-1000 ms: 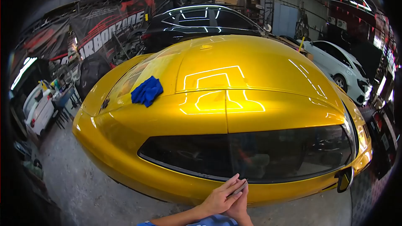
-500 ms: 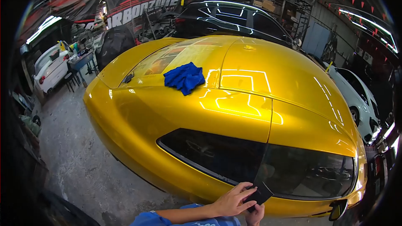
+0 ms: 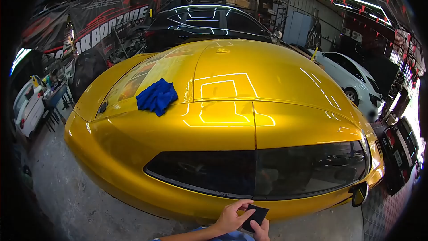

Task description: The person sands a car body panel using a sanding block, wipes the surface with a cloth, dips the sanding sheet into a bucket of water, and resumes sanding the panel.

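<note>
My left hand (image 3: 229,219) pinches a small black flat piece (image 3: 258,214) by its left edge, thumb on the face toward me. My right hand (image 3: 262,230) grips the same piece from below, its thumb also pressed on the front. The piece looks thin and dark, like a folded sheet; I cannot make out its material. Both hands are low in view, in front of the yellow car (image 3: 214,127), just under its dark side windows (image 3: 203,172). A crumpled blue cloth (image 3: 157,97) lies on the car beside the rear glass.
A side mirror (image 3: 359,194) juts out at the lower right. Behind stand a black car (image 3: 205,24) and a white car (image 3: 350,73). At left are a cluttered table (image 3: 57,93) and another white car (image 3: 30,114). Concrete floor (image 3: 53,183) runs along the near side.
The view has swung right, so the car and cloth sit further left. The black piece is now turned more upright and facing me, still between both hands.
</note>
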The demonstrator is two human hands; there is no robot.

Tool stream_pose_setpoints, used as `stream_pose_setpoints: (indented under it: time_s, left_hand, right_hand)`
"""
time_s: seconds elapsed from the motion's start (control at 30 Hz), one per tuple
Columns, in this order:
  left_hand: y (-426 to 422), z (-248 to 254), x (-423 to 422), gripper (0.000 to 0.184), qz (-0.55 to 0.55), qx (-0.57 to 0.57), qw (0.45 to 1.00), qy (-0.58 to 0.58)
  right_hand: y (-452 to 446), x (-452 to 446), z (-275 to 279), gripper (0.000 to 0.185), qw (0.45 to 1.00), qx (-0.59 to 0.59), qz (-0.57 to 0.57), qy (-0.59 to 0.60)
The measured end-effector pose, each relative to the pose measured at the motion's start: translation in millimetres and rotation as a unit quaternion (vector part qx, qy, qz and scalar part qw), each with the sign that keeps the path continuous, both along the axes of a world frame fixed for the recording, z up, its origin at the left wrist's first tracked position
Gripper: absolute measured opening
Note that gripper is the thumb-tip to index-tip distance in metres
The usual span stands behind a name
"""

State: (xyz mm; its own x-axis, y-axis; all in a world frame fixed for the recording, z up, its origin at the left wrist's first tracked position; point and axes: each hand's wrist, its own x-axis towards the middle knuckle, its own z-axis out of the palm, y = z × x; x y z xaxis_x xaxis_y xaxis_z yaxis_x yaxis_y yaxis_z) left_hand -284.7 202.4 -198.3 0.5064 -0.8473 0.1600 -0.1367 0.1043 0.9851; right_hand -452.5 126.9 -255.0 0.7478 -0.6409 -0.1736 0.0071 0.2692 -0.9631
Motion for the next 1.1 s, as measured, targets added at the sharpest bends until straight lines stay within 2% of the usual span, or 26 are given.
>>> stream_pose_setpoints:
  time_s: [0.13,0.23,0.43,0.53,0.73,0.83,0.93,1.03,1.1]
  left_hand:
    - [2.6,-2.7,-8.0,0.034,0.007,-0.017,1.0,-0.015]
    - [5.6,-1.5,-11.3,0.034,0.008,-0.026,0.999,-0.036]
    - [17.0,2.9,-10.0,0.033,0.019,-0.021,0.999,-0.021]
    - [22.9,0.7,-7.2,0.034,0.024,-0.023,0.999,-0.009]
    - [33.1,2.4,-2.2,0.033,0.038,-0.035,0.999,0.012]
    - [36.5,7.6,-0.4,0.031,0.024,-0.007,0.999,0.022]
    - [32.7,-5.1,0.6,0.032,0.001,0.015,1.0,0.008]
    - [21.9,-38.2,-2.8,0.033,-0.107,0.092,0.975,0.17]
    - [16.8,-59.1,-6.7,0.036,-0.196,0.147,0.922,0.3]
  right_hand:
    - [1.5,-1.2,-4.1,0.042,0.997,-0.02,-0.049,-0.048]
    - [-0.2,-6.3,-5.3,0.041,0.998,-0.052,-0.038,-0.015]
    - [-0.6,-2.7,-17.7,0.043,0.998,-0.017,-0.022,-0.052]
    - [0.4,6.4,-8.9,0.046,0.996,0.005,-0.02,-0.083]
    - [0.1,12.0,-6.4,0.036,0.987,0.087,-0.007,-0.136]
    - [7.0,15.5,1.6,0.03,0.982,0.109,-0.066,-0.136]
    - [6.9,8.6,-25.5,0.032,0.962,0.177,-0.128,-0.166]
    - [11.5,9.4,14.9,0.036,0.891,0.301,0.022,-0.34]
    - [10.6,6.9,18.2,0.036,0.888,0.296,0.047,-0.35]
